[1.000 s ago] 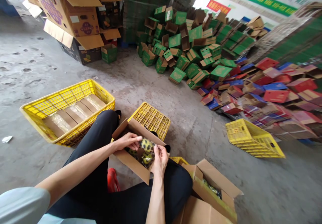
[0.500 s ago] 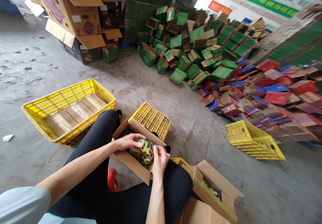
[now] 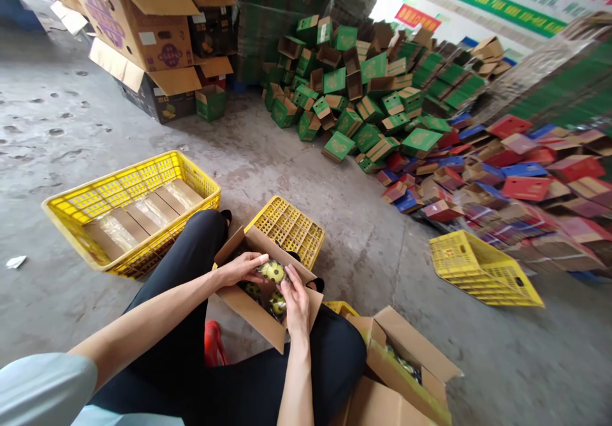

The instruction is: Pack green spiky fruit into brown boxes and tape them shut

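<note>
An open brown cardboard box [image 3: 248, 308] rests on my lap with yellow-green patterned round items inside. My left hand [image 3: 241, 268] and my right hand [image 3: 295, 301] both reach into it, fingers curled on one such yellow-green item [image 3: 274, 271] at the top of the box. More of these items [image 3: 275, 303] lie below it in the box. My black-clad legs [image 3: 201, 273] are under the box.
A yellow crate [image 3: 71, 212] with flat cardboard sits on the floor at left. An upturned yellow crate [image 3: 289, 225] lies ahead, another yellow crate [image 3: 482, 270] at right. Piles of green boxes [image 3: 363, 94] and red and blue boxes [image 3: 507, 183] spread behind. A second open carton [image 3: 406, 375] is by my right knee.
The yellow-green item has shifted up and left toward my left hand. My right hand has moved left over the box. The view has drifted slightly.
</note>
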